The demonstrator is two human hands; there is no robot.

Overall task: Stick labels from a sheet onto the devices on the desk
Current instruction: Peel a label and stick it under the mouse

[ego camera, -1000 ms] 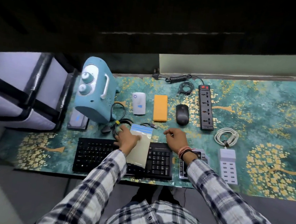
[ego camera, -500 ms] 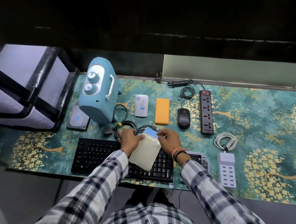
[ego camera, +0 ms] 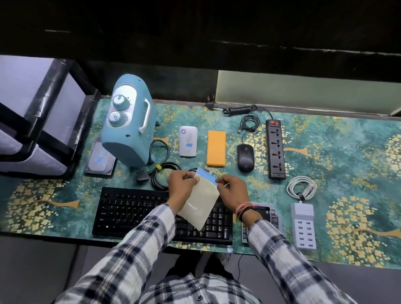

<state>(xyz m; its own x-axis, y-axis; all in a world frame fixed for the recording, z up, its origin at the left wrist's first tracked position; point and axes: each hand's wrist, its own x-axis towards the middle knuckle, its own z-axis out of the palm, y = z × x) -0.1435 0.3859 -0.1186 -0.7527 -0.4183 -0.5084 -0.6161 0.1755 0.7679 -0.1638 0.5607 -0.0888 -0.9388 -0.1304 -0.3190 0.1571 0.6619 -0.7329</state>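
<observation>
While hovering above the black keyboard (ego camera: 138, 212) near the counter's (ego camera: 341, 171) front edge, cream label sheet (ego camera: 200, 203) showing blue labels on top, left hand (ego camera: 181, 187) gripping it, right hand (ego camera: 233, 191) pinching its blue edge, no writing legible.

Surroundings: patterned desk mat, storage unit, cables.

Teal desk mat with gold tree print (ego camera: 341, 166) covers the desk. At its left edge stands a pale fabric storage unit with black frame (ego camera: 20, 118). Coiled white cable (ego camera: 301, 187) lies right of centre; coiled thin black cable (ego camera: 249, 122) near the back edge.
</observation>
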